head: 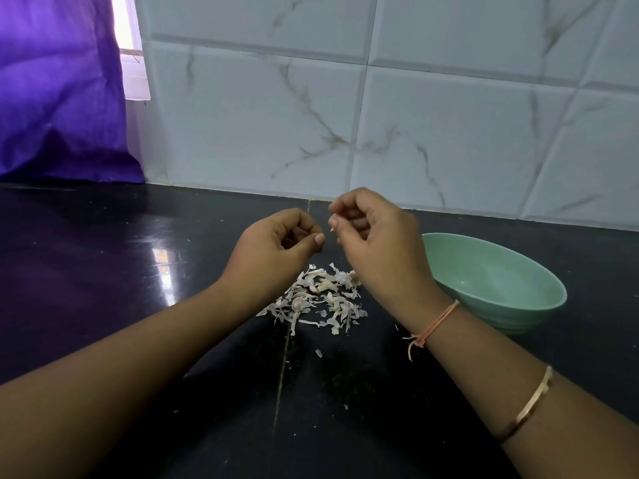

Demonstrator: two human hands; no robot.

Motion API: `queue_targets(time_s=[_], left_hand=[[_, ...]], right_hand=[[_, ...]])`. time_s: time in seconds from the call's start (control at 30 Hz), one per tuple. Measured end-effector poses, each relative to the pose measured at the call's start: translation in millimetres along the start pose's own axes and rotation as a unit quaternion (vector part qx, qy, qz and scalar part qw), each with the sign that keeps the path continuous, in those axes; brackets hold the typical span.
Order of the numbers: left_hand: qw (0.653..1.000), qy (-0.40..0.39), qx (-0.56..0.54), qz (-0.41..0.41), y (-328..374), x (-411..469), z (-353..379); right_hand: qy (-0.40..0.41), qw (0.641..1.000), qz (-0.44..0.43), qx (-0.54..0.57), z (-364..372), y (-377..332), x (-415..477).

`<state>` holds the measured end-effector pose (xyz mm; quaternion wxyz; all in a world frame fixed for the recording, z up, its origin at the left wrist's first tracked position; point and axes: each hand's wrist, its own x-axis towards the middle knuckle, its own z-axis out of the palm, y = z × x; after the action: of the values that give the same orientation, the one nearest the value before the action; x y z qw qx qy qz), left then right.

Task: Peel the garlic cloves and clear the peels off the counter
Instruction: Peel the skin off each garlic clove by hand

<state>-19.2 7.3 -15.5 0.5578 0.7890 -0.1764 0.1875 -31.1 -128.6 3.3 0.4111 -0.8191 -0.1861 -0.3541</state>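
A glossy black counter [131, 278] runs back to a white, grey-veined tiled wall [432, 126], with a purple curtain [58, 98] hanging at the far left beside a bright strip of window [129, 46]. A pale seam [284, 361] crosses the counter from near to far. On it, in the middle, lies a loose heap of garlic peels [321, 299], and a few stray flakes [318, 353] are scattered nearer. Just right of the heap stands a green bowl [491, 271]. Its left edge is hidden behind the right wrist, and no cloves can be made out in the part of its inside that shows. Both forearms reach in from the near edge, and the hands are raised above the heap, close together but apart. The left hand [276, 243] has its fingers curled inward and its thumb tip against the forefinger; whether it holds anything cannot be told. The right hand [373, 236] is slightly higher and farther, with its fingers bent and bunched. Its thumb and forefinger pinch a small pale scrap [332, 230] that is too small to tell as peel or clove. The right forearm wears an orange thread bracelet [437, 323] at the wrist and a gold bangle [529, 406] nearer the elbow.
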Motion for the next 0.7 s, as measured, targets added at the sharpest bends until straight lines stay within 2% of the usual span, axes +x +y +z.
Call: queue_targets(time_s=[0.1,0.17,0.37,0.53,0.6,0.7], left_hand=[[1.0,0.011,0.002,-0.015,-1.2,0.6,-1.1],[1.0,0.016,0.004,-0.023,-0.7,0.2,-1.6],[0.999,0.009,0.017,-0.029,-0.7,-1.2,-1.0],[0.999,-0.001,0.021,-0.037,-2.8,0.7,0.0],[0.999,-0.003,0.015,-0.037,-2.9,0.9,0.0],[0.999,-0.003,0.018,-0.035,-3.1,1.2,-0.1]], right_hand=[[0.055,0.993,-0.071,-0.083,-11.5,0.3,6.6],[0.07,0.98,-0.083,-0.166,-20.8,2.1,11.1],[0.011,0.945,0.07,-0.318,-44.6,5.6,20.3],[-0.11,0.887,0.211,-0.396,-57.5,-1.1,18.3],[-0.139,0.867,0.23,-0.419,-59.5,-2.3,17.3],[-0.133,0.868,0.228,-0.421,-59.4,-2.9,17.7]])
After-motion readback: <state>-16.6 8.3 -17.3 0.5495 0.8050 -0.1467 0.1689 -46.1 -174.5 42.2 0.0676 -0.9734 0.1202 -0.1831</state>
